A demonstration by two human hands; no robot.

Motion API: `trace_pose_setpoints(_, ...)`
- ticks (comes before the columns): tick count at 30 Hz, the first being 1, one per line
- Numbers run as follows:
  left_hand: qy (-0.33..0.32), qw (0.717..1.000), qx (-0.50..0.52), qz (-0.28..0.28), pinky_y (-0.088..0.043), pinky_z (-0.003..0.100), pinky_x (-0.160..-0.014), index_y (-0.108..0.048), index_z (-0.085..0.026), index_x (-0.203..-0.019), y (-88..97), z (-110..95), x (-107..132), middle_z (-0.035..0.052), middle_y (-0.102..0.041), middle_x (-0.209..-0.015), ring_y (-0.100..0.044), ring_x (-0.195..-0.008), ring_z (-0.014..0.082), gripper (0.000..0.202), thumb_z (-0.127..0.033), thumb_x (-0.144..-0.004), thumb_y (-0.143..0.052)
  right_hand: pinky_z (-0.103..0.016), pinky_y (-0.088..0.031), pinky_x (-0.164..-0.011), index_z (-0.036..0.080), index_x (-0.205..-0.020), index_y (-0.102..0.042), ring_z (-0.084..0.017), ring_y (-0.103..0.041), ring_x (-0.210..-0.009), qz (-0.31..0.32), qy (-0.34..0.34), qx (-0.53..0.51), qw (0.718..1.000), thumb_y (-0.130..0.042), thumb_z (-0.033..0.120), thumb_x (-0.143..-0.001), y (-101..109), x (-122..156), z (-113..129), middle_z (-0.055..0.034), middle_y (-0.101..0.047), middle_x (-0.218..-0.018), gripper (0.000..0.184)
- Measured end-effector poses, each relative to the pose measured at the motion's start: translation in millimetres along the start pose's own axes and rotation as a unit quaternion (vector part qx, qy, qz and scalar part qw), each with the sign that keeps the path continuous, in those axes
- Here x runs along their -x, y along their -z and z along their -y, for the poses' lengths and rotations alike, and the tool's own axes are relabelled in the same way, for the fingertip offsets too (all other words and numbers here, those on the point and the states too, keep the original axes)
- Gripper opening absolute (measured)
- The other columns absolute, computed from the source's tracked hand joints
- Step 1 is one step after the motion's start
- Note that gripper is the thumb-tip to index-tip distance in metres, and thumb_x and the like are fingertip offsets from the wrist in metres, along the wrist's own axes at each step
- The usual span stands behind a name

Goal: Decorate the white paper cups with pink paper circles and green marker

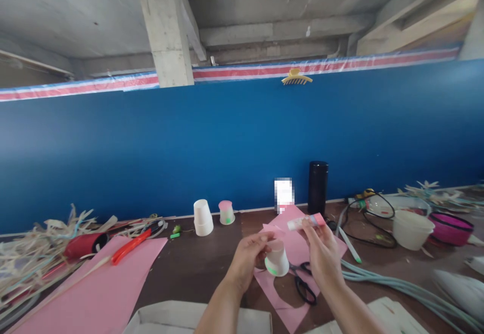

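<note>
My left hand [247,258] is closed on a small white paper cup [277,262], held on its side, with a pink paper piece [274,231] at its fingertips. Just to the right, my right hand [320,248] grips a pink and white glue tube [304,221], whose tip points left toward the pink piece. Both hands hover above a pink paper sheet [282,298] on the brown table. Black-handled scissors [304,283] lie on that sheet under my right hand.
Upside-down white cups [202,217] and a pink-topped cup [226,212] stand near the blue wall, with a black cylinder [317,187] further right. A large pink sheet [91,293], red pliers [130,246] and straw litter the left. Bowls [412,229], cables and hoses crowd the right.
</note>
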State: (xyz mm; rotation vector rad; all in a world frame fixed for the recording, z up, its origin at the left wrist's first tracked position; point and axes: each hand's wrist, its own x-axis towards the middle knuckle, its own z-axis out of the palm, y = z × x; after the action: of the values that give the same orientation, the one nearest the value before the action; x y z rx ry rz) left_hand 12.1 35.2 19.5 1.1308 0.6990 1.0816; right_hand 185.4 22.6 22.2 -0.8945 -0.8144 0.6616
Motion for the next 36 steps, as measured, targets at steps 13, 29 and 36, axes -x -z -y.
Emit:
trace_pose_setpoints(13,0.047,0.998,0.006,-0.030,-0.044,0.026,-0.069,-0.068,-0.008,-0.093,4.8,3,1,0.0129,-0.068,-0.080,-0.061,-0.073,0.0167,0.043,-0.043,-0.070,-0.066,-0.023,-0.050,-0.076,0.020,-0.086,-0.057,-0.014,-0.061,-0.080,-0.025,-0.050,-0.038,0.998,-0.067,0.038,-0.070,-1,-2,-5,0.0018,-0.062,-0.080,0.026)
trace_pose_setpoints(29,0.050,0.998,-0.002,-0.033,-0.046,0.026,-0.067,-0.067,-0.007,-0.091,5.9,3,1,0.0123,-0.068,-0.074,-0.062,-0.068,0.0160,0.040,-0.040,-0.070,-0.066,-0.028,-0.037,-0.033,0.015,-0.094,-0.061,-0.020,-0.050,-0.029,0.147,-0.228,0.314,0.910,-0.061,0.029,-0.056,46,-26,-32,-0.0018,-0.059,-0.042,0.041)
trace_pose_setpoints(36,0.038,0.999,-0.013,-0.024,-0.046,0.026,-0.066,-0.068,-0.008,-0.089,6.9,3,0,0.0117,-0.068,-0.078,-0.061,-0.069,0.0155,0.038,-0.041,-0.071,-0.065,-0.024,-0.034,-0.032,0.016,-0.111,-0.055,-0.017,-0.052,-0.030,0.160,-0.180,0.377,0.895,-0.057,0.028,-0.060,43,-25,-38,-0.0029,-0.064,-0.052,0.053)
